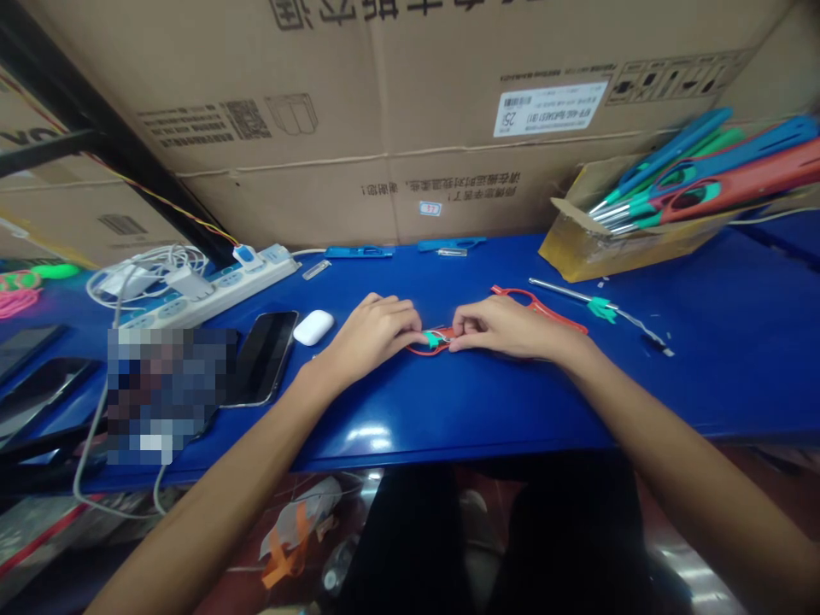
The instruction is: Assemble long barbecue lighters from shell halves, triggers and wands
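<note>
Both hands rest on the blue table and meet over a red plastic handle piece with a small green clip on it. My left hand pinches its left end. My right hand pinches the right end, and the red handle's loop sticks out behind the fingers. A metal rod with a green clip lies apart on the table, right of my right hand.
A cardboard box of blue, red and green handled tools stands at the back right. A white earbud case, a black phone and a white power strip lie to the left. Large cartons wall the back.
</note>
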Demonstrator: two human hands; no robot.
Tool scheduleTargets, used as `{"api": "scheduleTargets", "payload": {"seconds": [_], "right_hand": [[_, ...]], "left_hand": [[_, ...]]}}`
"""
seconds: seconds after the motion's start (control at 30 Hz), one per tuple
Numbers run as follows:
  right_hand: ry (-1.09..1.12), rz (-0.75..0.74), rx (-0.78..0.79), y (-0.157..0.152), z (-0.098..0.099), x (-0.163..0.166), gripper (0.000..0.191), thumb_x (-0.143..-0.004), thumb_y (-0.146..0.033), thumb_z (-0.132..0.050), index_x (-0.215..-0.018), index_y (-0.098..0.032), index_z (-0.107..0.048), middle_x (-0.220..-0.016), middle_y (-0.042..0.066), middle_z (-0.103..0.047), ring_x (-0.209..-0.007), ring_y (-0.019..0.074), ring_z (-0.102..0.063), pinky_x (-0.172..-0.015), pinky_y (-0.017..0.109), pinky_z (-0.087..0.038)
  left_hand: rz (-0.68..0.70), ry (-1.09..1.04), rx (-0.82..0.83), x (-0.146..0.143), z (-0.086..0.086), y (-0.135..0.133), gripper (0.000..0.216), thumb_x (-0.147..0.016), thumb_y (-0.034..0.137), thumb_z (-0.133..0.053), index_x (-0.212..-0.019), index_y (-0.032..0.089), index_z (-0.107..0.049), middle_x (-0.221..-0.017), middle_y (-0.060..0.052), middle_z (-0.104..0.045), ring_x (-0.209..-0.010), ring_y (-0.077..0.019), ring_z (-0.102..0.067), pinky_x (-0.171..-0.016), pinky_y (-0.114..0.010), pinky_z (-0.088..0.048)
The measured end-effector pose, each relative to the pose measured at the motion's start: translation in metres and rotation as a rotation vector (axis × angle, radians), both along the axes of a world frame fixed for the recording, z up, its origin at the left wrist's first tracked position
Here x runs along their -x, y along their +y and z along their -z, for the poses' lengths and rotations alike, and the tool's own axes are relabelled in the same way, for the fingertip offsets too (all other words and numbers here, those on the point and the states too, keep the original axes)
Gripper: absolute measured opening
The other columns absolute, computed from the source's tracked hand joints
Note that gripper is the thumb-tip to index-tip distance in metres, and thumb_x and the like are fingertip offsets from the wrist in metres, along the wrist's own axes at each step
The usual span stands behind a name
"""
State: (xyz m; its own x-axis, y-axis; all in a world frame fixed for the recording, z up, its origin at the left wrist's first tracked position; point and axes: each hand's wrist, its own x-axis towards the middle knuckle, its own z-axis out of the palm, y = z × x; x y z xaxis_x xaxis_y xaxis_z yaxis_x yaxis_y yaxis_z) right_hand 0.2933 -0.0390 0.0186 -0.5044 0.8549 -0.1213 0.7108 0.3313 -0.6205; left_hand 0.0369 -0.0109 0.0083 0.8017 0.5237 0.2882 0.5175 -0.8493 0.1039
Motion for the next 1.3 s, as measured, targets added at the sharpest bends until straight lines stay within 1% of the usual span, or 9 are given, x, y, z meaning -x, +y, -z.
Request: {"api": "scheduleTargets", "payload": {"seconds": [0.17,0.37,0.53,0.63,0.73,0.87,1.0,1.13,1.3], "right_hand": [[0.003,0.003,-0.004,0.002,0.004,-0.002,0.027,-0.089,-0.048,-0.072,-0.091,-0.021,-0.07,-0.074,-0.003,-0.065,-0.068,0.0126,-0.055,-0.063,0.028,-0.029],[-0.017,0.036,-0.006,0.001,0.001,0.001,0.029,-0.087,-0.049,-0.073,-0.086,-0.02,-0.069,-0.074,-0.002,-0.069,-0.067,0.0129,-0.058,-0.063,0.028,-0.033],[-0.039,0.074,-0.006,-0.002,-0.006,0.003,0.025,-0.088,-0.044,-0.072,-0.083,-0.02,-0.066,-0.074,-0.001,-0.07,-0.064,0.013,-0.06,-0.062,0.028,-0.034],[-0.086,0.064,-0.046,-0.003,-0.008,0.001,0.024,-0.09,-0.043,-0.07,-0.085,-0.02,-0.066,-0.076,-0.001,-0.07,-0.064,0.0127,-0.058,-0.062,0.028,-0.033],[-0.109,0.007,-0.117,-0.004,-0.008,-0.002,0.024,-0.092,-0.044,-0.068,-0.097,-0.021,-0.068,-0.078,-0.001,-0.068,-0.068,0.0139,-0.057,-0.063,0.029,-0.032],[-0.042,-0.1,-0.204,-0.004,-0.007,-0.006,0.032,-0.093,-0.046,-0.068,-0.116,-0.024,-0.068,-0.092,0.002,-0.069,-0.079,0.0167,-0.059,-0.07,0.029,-0.037],[-0.015,-0.143,-0.222,-0.004,-0.005,-0.006,0.036,-0.095,-0.048,-0.066,-0.122,-0.025,-0.068,-0.098,0.003,-0.069,-0.084,0.0181,-0.06,-0.074,0.03,-0.04],[0.0,-0.189,-0.241,-0.006,-0.005,-0.003,0.036,-0.098,-0.046,-0.062,-0.127,-0.025,-0.07,-0.101,0.004,-0.068,-0.086,0.0182,-0.062,-0.076,0.029,-0.042],[-0.01,-0.267,-0.265,-0.008,-0.005,0.001,0.04,-0.104,-0.045,-0.052,-0.141,-0.035,-0.063,-0.098,0.004,-0.066,-0.086,0.0182,-0.061,-0.076,0.03,-0.042]], "left_hand": [[-0.014,0.014,-0.108,-0.001,0.0,-0.001,0.022,-0.096,0.039,-0.069,-0.086,0.019,-0.069,-0.089,0.0,-0.071,-0.084,-0.0181,-0.059,-0.076,-0.033,-0.03],[0.038,0.097,-0.258,0.0,-0.004,-0.007,0.023,-0.103,0.03,-0.058,-0.092,0.018,-0.075,-0.09,-0.004,-0.069,-0.084,-0.0203,-0.055,-0.079,-0.036,-0.031],[0.086,0.136,-0.186,0.005,-0.007,-0.009,0.025,-0.106,0.029,-0.053,-0.112,0.021,-0.076,-0.094,-0.005,-0.067,-0.085,-0.0195,-0.054,-0.08,-0.035,-0.032],[0.08,0.139,-0.15,0.006,-0.008,-0.01,0.032,-0.107,0.038,-0.05,-0.119,0.022,-0.075,-0.095,-0.005,-0.066,-0.087,-0.0195,-0.055,-0.081,-0.035,-0.033],[0.07,0.123,-0.124,0.007,-0.008,-0.009,0.036,-0.104,0.047,-0.052,-0.121,0.023,-0.075,-0.096,-0.004,-0.066,-0.088,-0.0197,-0.056,-0.081,-0.035,-0.033],[0.051,0.111,-0.077,0.007,-0.007,-0.006,0.033,-0.102,0.046,-0.058,-0.119,0.024,-0.074,-0.099,-0.004,-0.067,-0.09,-0.0195,-0.058,-0.08,-0.034,-0.033],[0.033,0.076,-0.041,0.007,-0.005,-0.005,0.033,-0.1,0.048,-0.061,-0.116,0.022,-0.073,-0.102,-0.003,-0.068,-0.094,-0.0199,-0.06,-0.081,-0.034,-0.033],[0.005,0.059,0.013,0.01,-0.007,-0.003,0.042,-0.096,0.055,-0.064,-0.119,0.021,-0.07,-0.104,-0.004,-0.069,-0.098,-0.0211,-0.062,-0.081,-0.034,-0.034],[-0.011,0.054,0.12,0.019,-0.011,0.003,0.047,-0.095,0.059,-0.063,-0.122,0.021,-0.068,-0.114,-0.006,-0.069,-0.103,-0.0232,-0.064,-0.083,-0.034,-0.039]]}}
